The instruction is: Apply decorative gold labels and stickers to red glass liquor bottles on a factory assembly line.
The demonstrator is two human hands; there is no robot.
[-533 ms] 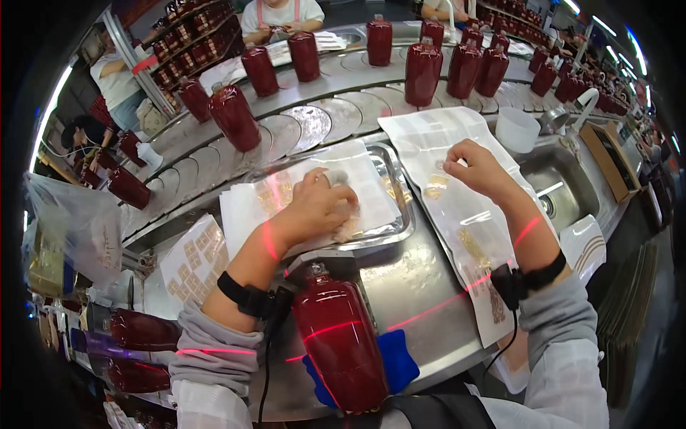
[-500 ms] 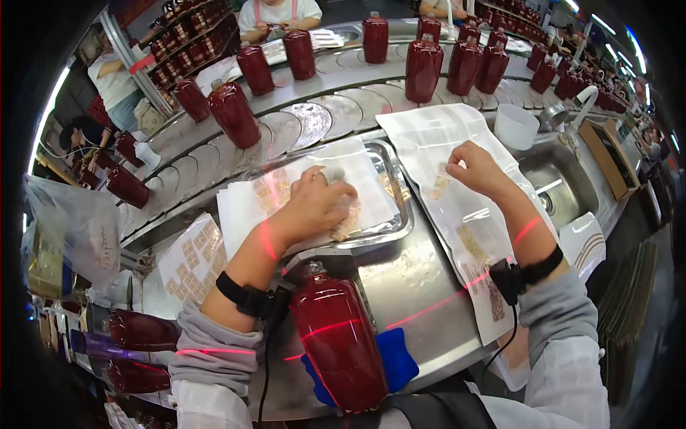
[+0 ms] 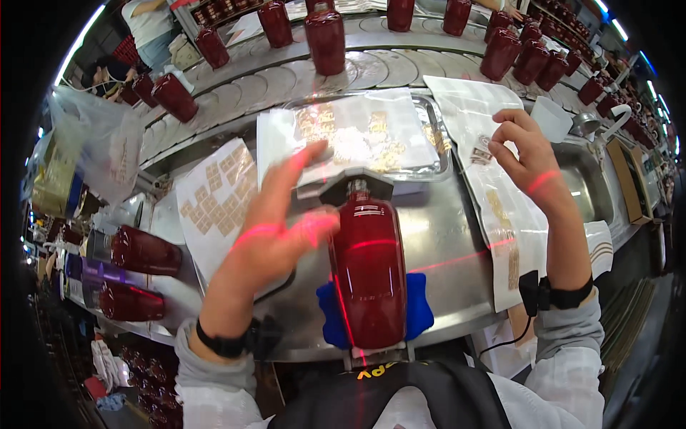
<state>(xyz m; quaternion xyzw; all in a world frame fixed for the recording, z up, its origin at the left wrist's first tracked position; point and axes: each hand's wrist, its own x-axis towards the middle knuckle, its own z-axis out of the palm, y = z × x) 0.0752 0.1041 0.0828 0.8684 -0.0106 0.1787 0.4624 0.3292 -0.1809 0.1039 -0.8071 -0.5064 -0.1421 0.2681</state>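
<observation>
A dark red glass bottle [image 3: 368,275] lies in front of me, its neck against a grey metal holder [image 3: 350,184] and blue pads [image 3: 420,306] under its sides. My left hand [image 3: 279,225] hovers left of the bottle's neck, thumb and fingers spread, holding nothing I can see. My right hand [image 3: 527,151] is over a long white sheet [image 3: 461,107] on the right, its fingers bent and apart. Right by its fingertips is a small printed decal [image 3: 480,151]. Gold decals [image 3: 314,121] lie on white paper in a metal tray [image 3: 432,118] beyond the bottle.
Several red bottles [image 3: 325,43] stand on a curved conveyor [image 3: 386,68] at the back. Another decal sheet [image 3: 221,189] and two bottles lying down [image 3: 146,250] are at left. A sink [image 3: 582,182] and white tub [image 3: 550,118] are at right. Red laser lines cross the bottle.
My left hand has left the decals in the tray and come back beside the bottle, fingers spread. My right hand's fingers have loosened over the sheet. The view has shifted, showing the bottle higher.
</observation>
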